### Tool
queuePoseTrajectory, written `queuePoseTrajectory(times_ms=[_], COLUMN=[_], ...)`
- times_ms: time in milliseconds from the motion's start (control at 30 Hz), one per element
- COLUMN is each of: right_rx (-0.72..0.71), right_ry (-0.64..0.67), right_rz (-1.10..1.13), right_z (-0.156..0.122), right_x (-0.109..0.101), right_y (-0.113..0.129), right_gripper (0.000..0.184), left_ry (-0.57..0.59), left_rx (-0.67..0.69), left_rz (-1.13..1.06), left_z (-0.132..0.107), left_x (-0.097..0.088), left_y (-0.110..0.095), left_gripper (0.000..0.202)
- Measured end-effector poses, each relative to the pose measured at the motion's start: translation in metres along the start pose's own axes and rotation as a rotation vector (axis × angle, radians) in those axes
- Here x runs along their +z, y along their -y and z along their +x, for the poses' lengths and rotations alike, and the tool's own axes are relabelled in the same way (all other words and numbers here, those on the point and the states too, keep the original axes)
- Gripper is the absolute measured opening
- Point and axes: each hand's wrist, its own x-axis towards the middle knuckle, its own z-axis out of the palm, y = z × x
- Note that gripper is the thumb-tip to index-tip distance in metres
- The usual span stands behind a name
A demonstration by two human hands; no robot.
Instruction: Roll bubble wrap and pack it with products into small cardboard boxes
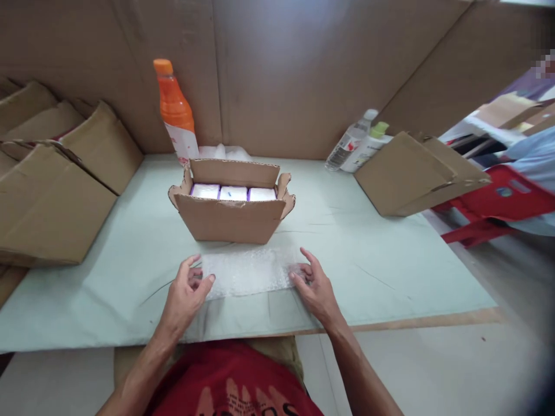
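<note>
A clear sheet of bubble wrap (pixel 249 270) is stretched sideways just above or on the near part of the table, in front of an open cardboard box (pixel 229 219). My left hand (pixel 186 292) grips its left edge, with the thumb on top and the fingers curled at the side. At the right edge my right hand (pixel 318 292) holds the wrap between thumb and fingers. Inside the box stand three white-topped packs (pixel 234 193) with purple edges, side by side. The box's flaps are up.
Large cardboard boxes (pixel 56 196) stand at the left. Behind the open box are an orange bottle (pixel 176 110) and some white wrap (pixel 225 152). A clear bottle (pixel 350 141), a white bottle (pixel 366 147) and a tilted carton (pixel 407 176) are at the right. Beyond, a person sits on a red chair (pixel 511 193).
</note>
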Motion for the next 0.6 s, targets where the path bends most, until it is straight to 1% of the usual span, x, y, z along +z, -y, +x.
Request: queuePoseTrajectory(times_ms=[33, 67, 100, 167, 200, 233, 267, 333, 367, 400, 467, 500, 533, 567, 600], right_rx=[-0.001, -0.008, -0.023, -0.075, -0.112, -0.155, -0.206, -0.336, -0.411, -0.487, -0.621, -0.662, -0.681, -0.679, -0.655], right_ry=[0.024, 0.053, 0.083, 0.139, 0.171, 0.206, 0.243, 0.291, 0.272, 0.213, 0.013, -0.088, -0.161, -0.195, -0.177], right_rz=[-0.004, -0.023, -0.05, -0.101, -0.114, -0.116, -0.11, -0.089, -0.082, -0.08, -0.092, -0.107, -0.127, -0.154, -0.187], right_z=[-0.001, -0.001, -0.001, -0.001, -0.001, -0.003, -0.005, -0.009, -0.01, -0.009, 0.004, 0.016, 0.031, 0.049, 0.069], right_x=[-0.001, 0.0, 0.001, 0.001, 0.0, -0.004, -0.01, -0.028, -0.037, -0.047, -0.062, -0.066, -0.068, -0.069, -0.068], right_y=[0.0, 0.001, 0.002, 0.008, 0.014, 0.023, 0.033, 0.061, 0.077, 0.094, 0.125, 0.14, 0.152, 0.163, 0.173], right_gripper=[0.069, 0.068, 0.063, 0.045, 0.036, 0.03, 0.027, 0.024, 0.022, 0.021, 0.021, 0.022, 0.024, 0.025, 0.027], left_ry=[0.024, 0.052, 0.084, 0.13, 0.131, 0.107, 0.06, -0.087, -0.18, -0.279, -0.456, -0.51, -0.512, -0.48, -0.417], left_rx=[-0.043, -0.066, -0.073, -0.031, 0.033, 0.133, 0.268, 0.592, 0.754, 0.891, 1.078, 1.123, 1.147, 1.17, 1.127], left_rz=[-0.038, -0.062, -0.066, -0.019, 0.024, 0.071, 0.117, 0.221, 0.284, 0.356, 0.478, 0.511, 0.513, 0.503, 0.516], left_z=[-0.001, -0.002, -0.003, -0.007, -0.01, -0.014, -0.02, -0.031, -0.035, -0.035, -0.025, -0.013, 0.003, 0.022, 0.041], left_x=[0.0, 0.002, 0.004, 0.008, 0.008, 0.006, 0.002, -0.016, -0.027, -0.038, -0.059, -0.066, -0.072, -0.075, -0.076], left_y=[0.001, 0.003, 0.004, 0.004, 0.002, -0.001, -0.005, -0.016, -0.023, -0.032, -0.056, -0.07, -0.086, -0.103, -0.119], left_gripper=[0.07, 0.074, 0.073, 0.056, 0.044, 0.033, 0.026, 0.019, 0.019, 0.023, 0.035, 0.036, 0.034, 0.031, 0.032])
